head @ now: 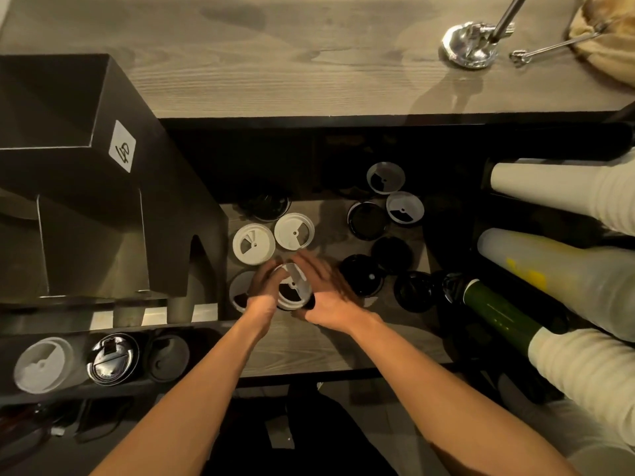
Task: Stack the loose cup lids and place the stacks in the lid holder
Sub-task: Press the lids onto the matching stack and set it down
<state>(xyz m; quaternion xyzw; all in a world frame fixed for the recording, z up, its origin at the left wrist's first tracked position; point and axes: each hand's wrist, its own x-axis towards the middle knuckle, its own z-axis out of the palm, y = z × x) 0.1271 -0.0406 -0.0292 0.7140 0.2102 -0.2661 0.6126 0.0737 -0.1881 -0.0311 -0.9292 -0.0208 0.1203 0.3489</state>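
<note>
Fingers of my left hand (263,294) curled round a white lid (294,286); right hand (330,300) blurred, fingers straight on its other edge; black lids (362,274) just right of it.

A single wide-angle camera, worn on the head, supplies the only view. It faces forward and steeply down along both forearms onto the lower shelf (309,345) at close range. The left hand (263,290), right hand (330,297) and the white lid (293,286) between them sit near frame centre. The upper counter (275,63) fills the top band, farther off. The lid holder (202,355) lies at lower left. Straight edges bow toward the borders.
</note>
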